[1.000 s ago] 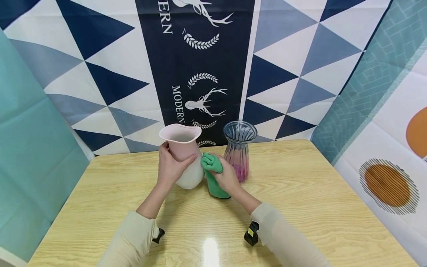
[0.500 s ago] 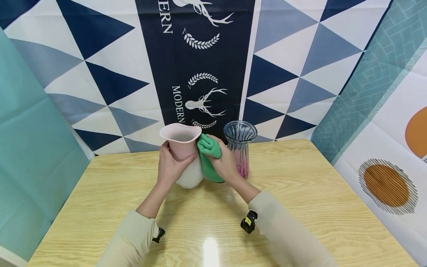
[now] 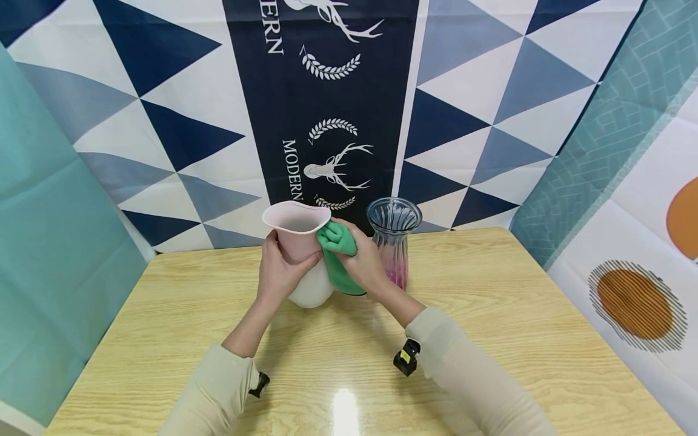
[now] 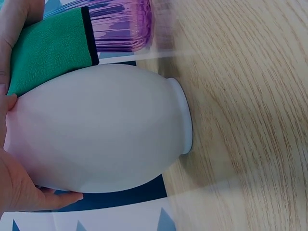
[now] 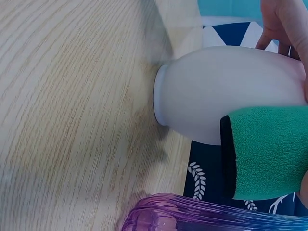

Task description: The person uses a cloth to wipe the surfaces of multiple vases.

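One pink-white vase, upright at the centre of the head frame, long axis running up the picture, wavy mouth uppermost. Left hand gripping its upper part from the frame's left, thumb across the near side, hence the closer of the two. Right hand clutching a green cloth against the right flank; any bare-finger contact hidden. Farther right in the frame, a blue-to-pink glass vase, partly behind that hand.
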Demonstrator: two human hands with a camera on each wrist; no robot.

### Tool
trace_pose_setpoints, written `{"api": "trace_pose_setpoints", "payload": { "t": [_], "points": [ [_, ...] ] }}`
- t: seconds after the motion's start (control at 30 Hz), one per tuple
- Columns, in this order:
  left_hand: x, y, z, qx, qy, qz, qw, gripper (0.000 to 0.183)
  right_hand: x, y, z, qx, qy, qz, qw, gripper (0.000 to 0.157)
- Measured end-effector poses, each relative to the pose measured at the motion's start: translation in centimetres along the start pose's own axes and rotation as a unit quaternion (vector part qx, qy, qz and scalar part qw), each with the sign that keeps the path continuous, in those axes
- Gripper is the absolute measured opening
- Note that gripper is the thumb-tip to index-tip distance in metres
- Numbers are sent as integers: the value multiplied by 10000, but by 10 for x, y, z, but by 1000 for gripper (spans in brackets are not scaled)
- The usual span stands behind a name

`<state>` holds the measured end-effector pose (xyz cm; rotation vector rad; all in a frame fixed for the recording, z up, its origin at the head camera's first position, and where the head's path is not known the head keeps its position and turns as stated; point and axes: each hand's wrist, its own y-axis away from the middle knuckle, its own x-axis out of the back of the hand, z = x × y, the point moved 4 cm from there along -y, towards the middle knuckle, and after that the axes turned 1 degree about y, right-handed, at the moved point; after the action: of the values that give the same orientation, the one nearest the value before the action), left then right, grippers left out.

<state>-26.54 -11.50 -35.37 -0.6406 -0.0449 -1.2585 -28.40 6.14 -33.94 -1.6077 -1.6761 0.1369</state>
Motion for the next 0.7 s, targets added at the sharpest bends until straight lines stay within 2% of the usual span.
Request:
{"api": "trace_pose_setpoints", "payload": {
  "t": [0.3,0.7],
  "points": [
    [1,-1,2,48,26,-61,10000,95,-2,5,11,-168,178,-276,9993,48],
    [1,-1,1,54,110,-147,9998,94,-8,26,37,-396,153,-467,9980,48]
  ]
}}
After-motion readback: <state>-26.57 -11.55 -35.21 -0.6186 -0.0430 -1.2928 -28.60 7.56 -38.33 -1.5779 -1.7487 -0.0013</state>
